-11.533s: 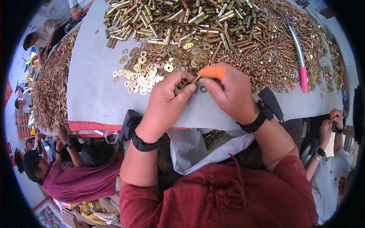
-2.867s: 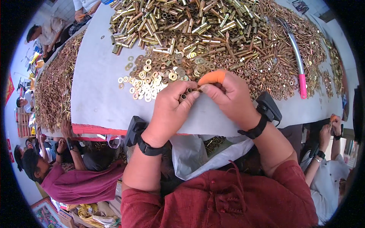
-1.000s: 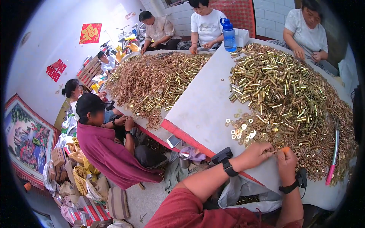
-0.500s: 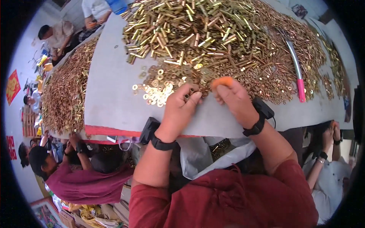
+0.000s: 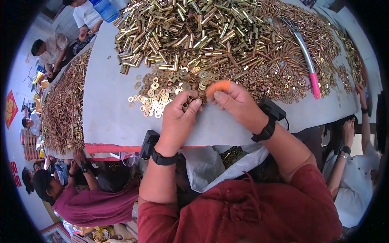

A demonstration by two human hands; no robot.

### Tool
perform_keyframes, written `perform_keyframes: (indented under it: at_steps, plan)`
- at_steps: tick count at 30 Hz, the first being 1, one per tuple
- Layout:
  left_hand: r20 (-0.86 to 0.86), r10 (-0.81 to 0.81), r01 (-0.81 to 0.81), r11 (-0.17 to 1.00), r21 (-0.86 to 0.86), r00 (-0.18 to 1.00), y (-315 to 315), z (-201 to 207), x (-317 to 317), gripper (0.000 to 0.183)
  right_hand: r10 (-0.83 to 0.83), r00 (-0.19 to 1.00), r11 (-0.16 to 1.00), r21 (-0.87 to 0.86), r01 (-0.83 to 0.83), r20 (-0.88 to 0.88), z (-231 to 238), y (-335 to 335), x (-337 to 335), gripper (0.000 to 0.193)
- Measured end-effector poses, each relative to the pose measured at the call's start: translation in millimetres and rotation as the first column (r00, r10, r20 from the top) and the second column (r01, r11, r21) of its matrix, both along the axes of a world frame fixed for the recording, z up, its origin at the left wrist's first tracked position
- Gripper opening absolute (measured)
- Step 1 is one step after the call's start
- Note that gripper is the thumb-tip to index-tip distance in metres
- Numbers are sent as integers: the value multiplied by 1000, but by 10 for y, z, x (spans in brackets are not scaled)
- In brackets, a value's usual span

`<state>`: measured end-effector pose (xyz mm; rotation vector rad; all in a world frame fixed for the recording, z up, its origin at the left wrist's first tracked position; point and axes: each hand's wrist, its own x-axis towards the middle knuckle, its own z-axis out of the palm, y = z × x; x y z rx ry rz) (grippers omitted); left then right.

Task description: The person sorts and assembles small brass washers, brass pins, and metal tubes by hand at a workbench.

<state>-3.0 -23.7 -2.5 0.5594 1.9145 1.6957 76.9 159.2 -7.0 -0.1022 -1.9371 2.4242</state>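
The left hand [image 5: 178, 119] held a few short metal tubes [image 5: 189, 101] between its thumb and bent fingers, with round open ends facing up. The right hand [image 5: 239, 105] was just beside it at three o'clock, with an orange cover [image 5: 219, 86] on its pointing finger. Its thumb was close to that finger, but I could not tell if anything tiny was pinched there.

Both hands were over the near part of the white worktop [image 5: 109, 101]. From them, a pile of flat rings [image 5: 155, 86] lay at ten o'clock, a big heap of shiny tubes [image 5: 202, 30] at twelve, and many little nuts [image 5: 279, 83] between two and three. A silver tool with a pink handle [image 5: 315, 85] lay farther out at two.

To do this well, it seemed best to hold the tubes snugly side by side, since smooth round things could roll or slip. The right hand likely needed small, slow moves, because the cover might make tiny bits harder to feel. Working low would keep dropped bits close.
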Motion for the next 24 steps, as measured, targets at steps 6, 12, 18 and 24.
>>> perform_keyframes:
  at_steps: [6,12,18,24]
  plan:
    - [-18,-11,11,1000,5,1000,5,-2,-24,10,-15,1000,999,51,15,-1,12,-12,-22,26]
    - [3,-15,15,1000,-13,1000,10,7,-19,10,-24,1000,1000,-10,24,9,12,-38,-22,20]
    - [69,-11,13,999,-37,998,-17,63,-26,12,93,995,943,319,-99,34,190,107,20,16]
    - [-254,-324,318,946,-63,911,-38,109,-15,18,-106,908,107,903,415,-405,179,569,-5,18]
